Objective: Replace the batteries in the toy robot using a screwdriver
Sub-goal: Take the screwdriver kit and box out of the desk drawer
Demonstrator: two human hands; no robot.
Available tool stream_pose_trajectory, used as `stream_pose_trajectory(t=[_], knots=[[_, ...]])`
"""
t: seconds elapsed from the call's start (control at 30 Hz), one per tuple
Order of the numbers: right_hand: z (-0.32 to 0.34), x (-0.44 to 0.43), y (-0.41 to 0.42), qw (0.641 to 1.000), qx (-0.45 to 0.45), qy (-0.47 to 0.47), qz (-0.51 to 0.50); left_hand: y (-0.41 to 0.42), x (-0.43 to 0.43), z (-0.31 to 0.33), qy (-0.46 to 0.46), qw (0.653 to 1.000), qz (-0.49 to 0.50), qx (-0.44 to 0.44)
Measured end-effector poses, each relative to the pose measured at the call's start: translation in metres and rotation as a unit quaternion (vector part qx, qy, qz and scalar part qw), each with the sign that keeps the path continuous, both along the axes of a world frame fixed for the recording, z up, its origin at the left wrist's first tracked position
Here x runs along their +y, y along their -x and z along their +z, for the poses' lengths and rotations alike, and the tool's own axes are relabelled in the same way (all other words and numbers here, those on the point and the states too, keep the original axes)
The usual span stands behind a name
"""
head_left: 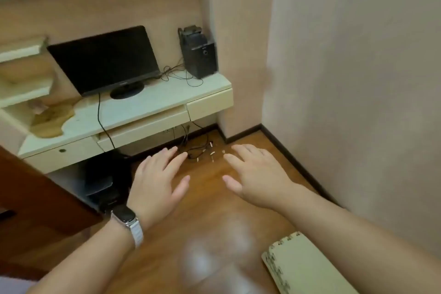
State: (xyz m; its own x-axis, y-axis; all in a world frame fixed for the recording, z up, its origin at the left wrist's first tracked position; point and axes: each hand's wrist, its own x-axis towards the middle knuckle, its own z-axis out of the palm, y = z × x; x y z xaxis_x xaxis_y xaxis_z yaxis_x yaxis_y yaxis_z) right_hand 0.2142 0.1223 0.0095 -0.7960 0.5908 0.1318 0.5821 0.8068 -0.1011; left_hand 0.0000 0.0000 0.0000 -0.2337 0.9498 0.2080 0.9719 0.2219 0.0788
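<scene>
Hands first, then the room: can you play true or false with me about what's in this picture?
1. The left hand and the right hand are both open and hold nothing. True.
2. The watch is on the right wrist. False: it is on the left wrist.
3. The monitor is lit up. False: its screen is dark.
4. A black speaker stands on the desk, to the right of the monitor. True.
5. A puzzle-edged foam mat lies on the wooden floor. True.
</scene>
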Motion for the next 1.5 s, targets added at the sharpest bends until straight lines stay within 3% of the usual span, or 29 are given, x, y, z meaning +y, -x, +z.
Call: stream_pose_trajectory(t=[0.37, 0.73, 1.13, 1.5], knots=[[0.06, 0.093, -0.004, 0.996, 0.062, -0.056, 0.038, -0.003, 0.063, 0.062, -0.062, 0.997, 0.047, 0.024], [0.015, 0.151, 0.056, 1.0, 0.005, -0.012, -0.007, 0.071, 0.125, 0.005, -0.03, 0.998, 0.059, -0.015], [0.044, 0.25, 0.2, 0.993, -0.055, -0.064, -0.085, 0.248, 0.241, 0.003, -0.041, 0.998, 0.019, -0.043], [0.023, 0.336, 0.24, 0.993, -0.071, -0.031, -0.088, 0.283, 0.329, -0.028, -0.013, 0.999, 0.002, -0.046]])
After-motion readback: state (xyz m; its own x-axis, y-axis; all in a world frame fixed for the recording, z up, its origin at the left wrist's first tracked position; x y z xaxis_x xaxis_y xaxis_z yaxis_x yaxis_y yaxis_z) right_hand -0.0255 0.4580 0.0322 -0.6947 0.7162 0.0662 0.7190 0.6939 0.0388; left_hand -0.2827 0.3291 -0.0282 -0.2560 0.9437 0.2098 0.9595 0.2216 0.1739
